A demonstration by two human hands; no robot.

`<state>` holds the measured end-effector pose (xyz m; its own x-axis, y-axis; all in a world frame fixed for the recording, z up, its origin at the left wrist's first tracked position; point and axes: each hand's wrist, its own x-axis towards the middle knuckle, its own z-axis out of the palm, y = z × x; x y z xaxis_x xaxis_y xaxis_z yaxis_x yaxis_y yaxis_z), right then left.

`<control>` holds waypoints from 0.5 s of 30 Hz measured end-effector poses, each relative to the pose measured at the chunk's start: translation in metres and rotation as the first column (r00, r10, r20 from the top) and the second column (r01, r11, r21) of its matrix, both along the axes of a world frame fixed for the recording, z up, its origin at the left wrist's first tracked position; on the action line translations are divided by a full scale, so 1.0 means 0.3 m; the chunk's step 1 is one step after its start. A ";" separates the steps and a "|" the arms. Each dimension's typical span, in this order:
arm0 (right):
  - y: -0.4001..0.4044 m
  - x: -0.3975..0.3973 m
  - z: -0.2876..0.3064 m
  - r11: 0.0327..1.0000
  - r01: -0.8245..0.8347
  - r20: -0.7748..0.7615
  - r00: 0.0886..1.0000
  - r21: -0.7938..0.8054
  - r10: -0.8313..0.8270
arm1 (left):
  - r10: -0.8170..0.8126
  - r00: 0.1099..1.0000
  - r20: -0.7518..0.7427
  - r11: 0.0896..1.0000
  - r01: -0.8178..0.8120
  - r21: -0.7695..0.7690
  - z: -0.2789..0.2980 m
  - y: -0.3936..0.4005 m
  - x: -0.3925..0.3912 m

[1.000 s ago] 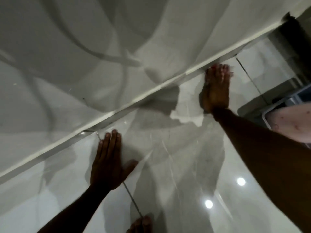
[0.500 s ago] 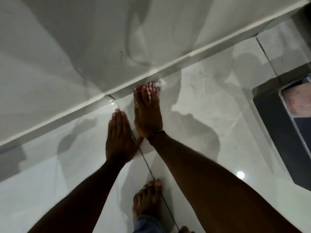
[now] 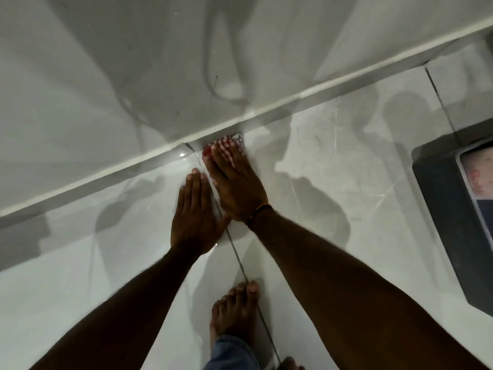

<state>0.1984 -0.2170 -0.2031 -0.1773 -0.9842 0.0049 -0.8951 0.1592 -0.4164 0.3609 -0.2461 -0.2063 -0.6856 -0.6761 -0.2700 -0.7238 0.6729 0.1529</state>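
My left hand [image 3: 196,214] lies flat on the glossy grey floor tile [image 3: 112,236], fingers straight and pointing at the wall. My right hand [image 3: 237,188] lies just to its right, nearly touching it, a thin band on the wrist. Its straight fingers press a red-and-white checked cloth [image 3: 230,142] onto the floor at the foot of the wall. Most of the cloth is hidden under the fingers.
A pale skirting strip [image 3: 306,96] runs diagonally where the marbled wall [image 3: 133,62] meets the floor. A dark box with a framed pinkish panel [image 3: 448,209] sits at the right. My bare foot [image 3: 234,313] stands on a grout line [image 3: 240,263] below the hands.
My right hand has slid left along the wall base with the cloth, from far right to beside my left hand. The left hand stays flat on the floor.
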 end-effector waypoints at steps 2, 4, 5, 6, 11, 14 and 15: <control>0.013 -0.051 -0.006 0.999 -0.042 -0.024 0.999 -0.022 0.041 | 0.012 1.000 0.009 1.000 -0.012 0.006 0.003 -0.002 -0.004; 0.031 -0.126 -0.014 0.999 -0.025 -0.072 0.997 -0.035 0.022 | 0.013 1.000 0.011 1.000 -0.013 0.011 0.010 -0.004 -0.010; 0.043 -0.173 -0.022 0.999 -0.004 -0.101 0.995 -0.051 -0.001 | 0.012 1.000 0.011 1.000 -0.012 0.011 0.014 -0.006 -0.012; 0.058 -0.227 -0.035 0.997 0.024 -0.133 0.991 -0.079 -0.035 | 0.011 1.000 0.014 1.000 -0.011 0.011 0.015 -0.010 -0.016; 0.148 -0.524 -0.077 0.965 0.201 -0.141 0.964 -0.165 -0.225 | 0.027 1.000 0.008 1.000 -0.027 0.009 0.003 -0.046 -0.052; 0.179 -0.679 -0.058 0.957 0.272 -0.219 0.932 -0.098 -0.287 | 0.038 0.999 -0.013 0.999 -0.038 0.002 -0.002 -0.050 -0.066; 0.188 -0.726 -0.051 0.947 0.311 -0.241 0.916 -0.082 -0.321 | 0.038 0.999 -0.017 0.999 -0.038 0.001 0.000 -0.051 -0.064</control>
